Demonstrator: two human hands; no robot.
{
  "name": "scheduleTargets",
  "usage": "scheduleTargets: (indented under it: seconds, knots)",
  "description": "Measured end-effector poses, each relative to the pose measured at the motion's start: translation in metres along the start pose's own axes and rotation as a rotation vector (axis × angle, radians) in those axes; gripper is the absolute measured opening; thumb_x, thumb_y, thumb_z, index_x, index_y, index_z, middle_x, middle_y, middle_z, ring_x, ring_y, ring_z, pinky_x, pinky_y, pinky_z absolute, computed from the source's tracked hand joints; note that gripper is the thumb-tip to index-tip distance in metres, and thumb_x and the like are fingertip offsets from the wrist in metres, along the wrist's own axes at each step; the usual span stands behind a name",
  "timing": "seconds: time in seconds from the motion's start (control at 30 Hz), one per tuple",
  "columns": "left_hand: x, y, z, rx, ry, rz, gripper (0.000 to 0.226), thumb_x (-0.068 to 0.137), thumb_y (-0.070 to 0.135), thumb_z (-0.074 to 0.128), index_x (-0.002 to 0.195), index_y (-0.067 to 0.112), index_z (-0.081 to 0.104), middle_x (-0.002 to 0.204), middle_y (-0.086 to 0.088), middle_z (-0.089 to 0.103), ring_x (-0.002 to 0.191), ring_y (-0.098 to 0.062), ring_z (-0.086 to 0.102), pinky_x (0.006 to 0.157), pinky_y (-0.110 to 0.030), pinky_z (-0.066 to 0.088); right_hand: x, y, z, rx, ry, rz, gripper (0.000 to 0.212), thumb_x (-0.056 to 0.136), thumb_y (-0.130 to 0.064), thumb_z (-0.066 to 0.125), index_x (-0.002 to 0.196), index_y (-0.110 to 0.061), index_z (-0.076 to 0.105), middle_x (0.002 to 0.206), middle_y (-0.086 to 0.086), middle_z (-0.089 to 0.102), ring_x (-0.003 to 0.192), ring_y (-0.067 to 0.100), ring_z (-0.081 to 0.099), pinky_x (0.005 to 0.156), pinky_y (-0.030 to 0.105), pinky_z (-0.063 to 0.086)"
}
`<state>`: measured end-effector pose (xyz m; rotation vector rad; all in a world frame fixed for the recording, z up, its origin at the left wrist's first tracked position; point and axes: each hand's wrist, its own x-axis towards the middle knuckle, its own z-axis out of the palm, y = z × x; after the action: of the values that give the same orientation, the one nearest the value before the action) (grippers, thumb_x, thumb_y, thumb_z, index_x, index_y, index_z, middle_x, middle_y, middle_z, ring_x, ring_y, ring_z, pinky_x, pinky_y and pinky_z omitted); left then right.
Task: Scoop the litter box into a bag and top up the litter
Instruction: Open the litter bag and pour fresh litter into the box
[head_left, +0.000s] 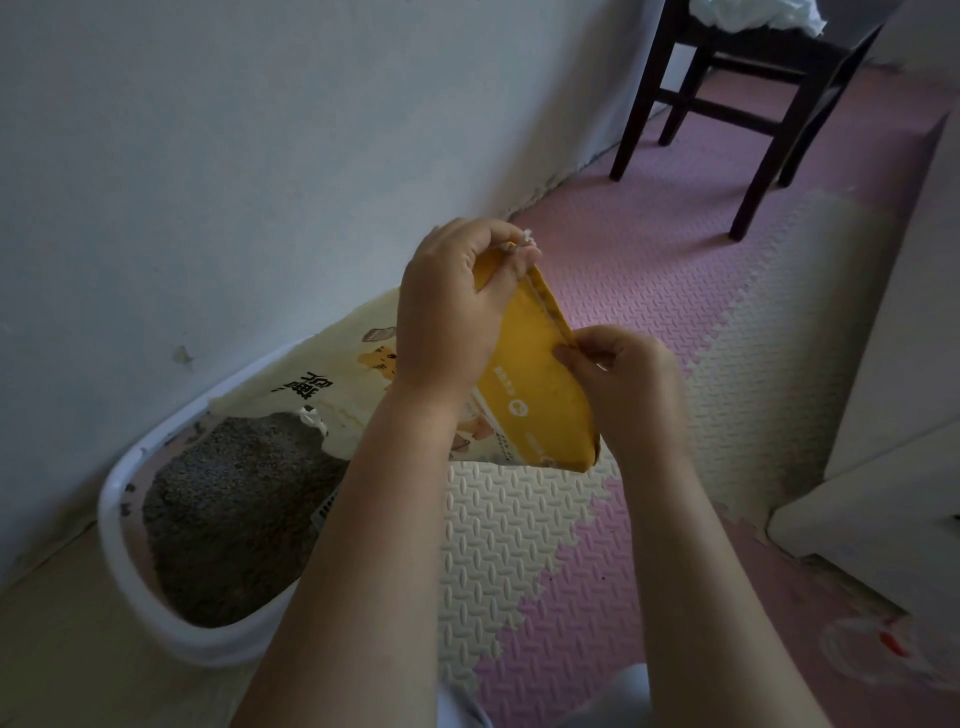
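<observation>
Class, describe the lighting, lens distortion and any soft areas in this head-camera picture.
Head view: dim, soft light, brightest on the pink floor mat; the wall is grey and shadowed; wide-angle distortion tilts the chair and wall base; the litter bag is fairly sharp, the litter box softer.

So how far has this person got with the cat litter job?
Scooping may be done: the grey litter in the litter box looks even and no scoop shows, though I cannot confirm it. In hand: the left hand and right hand pinch the stitched top seam of the litter bag, seemingly opening it. Still to do: pouring fresh litter in.
</observation>
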<state>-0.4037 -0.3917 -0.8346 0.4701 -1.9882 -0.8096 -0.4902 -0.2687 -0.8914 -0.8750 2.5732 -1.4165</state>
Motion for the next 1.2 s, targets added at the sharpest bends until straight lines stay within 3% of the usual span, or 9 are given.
scheduleTargets:
  seconds: [0.43,0.73,0.97,1.1,1.2]
  knots:
    - [0.003,-0.006,-0.008,-0.018,0.032,-0.035,0.007,0.090,0.031,0.063,0.093,0.031,0.057,0.092,0.015,0.060,0.091,0.003,0.057,0.082,-0.011,0.046,-0.004,-0.013,0.004,0.018,0.049,-0.099,0.010,0.085,-0.024,0.070,0.093,-0.019,0.074,0.083,-0.015,0.065,0.077,-0.004,0.059,0.074,0.028,0.052]
    - [0.002,-0.007,-0.007,0.001,-0.009,-0.034,0.004,0.090,0.030,0.062,0.093,0.029,0.060,0.092,0.014,0.061,0.092,-0.002,0.059,0.081,-0.011,0.046,0.000,-0.007,0.004,-0.024,0.005,-0.074,0.008,0.086,-0.024,0.068,0.091,-0.020,0.073,0.084,-0.012,0.068,0.078,0.004,0.061,0.075,0.035,0.053]
    - [-0.003,-0.010,0.011,0.008,-0.109,-0.051,0.013,0.087,0.027,0.066,0.092,0.016,0.070,0.092,0.007,0.066,0.091,-0.006,0.060,0.081,-0.014,0.046,0.005,0.008,0.001,-0.076,-0.080,0.016,0.008,0.084,-0.026,0.066,0.086,-0.022,0.072,0.076,-0.012,0.069,0.072,0.008,0.064,0.068,0.040,0.055]
    - [-0.005,-0.010,0.017,-0.008,-0.160,-0.053,0.011,0.085,0.025,0.068,0.091,0.016,0.071,0.089,0.009,0.064,0.087,-0.002,0.059,0.079,-0.010,0.045,0.004,0.001,-0.002,0.019,-0.084,0.012,0.010,0.084,-0.028,0.069,0.092,-0.023,0.072,0.081,-0.013,0.069,0.076,0.003,0.064,0.074,0.038,0.056]
    - [-0.011,-0.010,0.026,-0.003,-0.226,-0.060,0.011,0.084,0.025,0.069,0.090,0.016,0.071,0.089,0.006,0.067,0.087,-0.006,0.060,0.079,-0.019,0.048,0.004,0.000,-0.002,0.116,-0.044,0.019,0.011,0.083,-0.028,0.069,0.092,-0.023,0.072,0.081,-0.011,0.071,0.078,0.006,0.066,0.075,0.042,0.056]
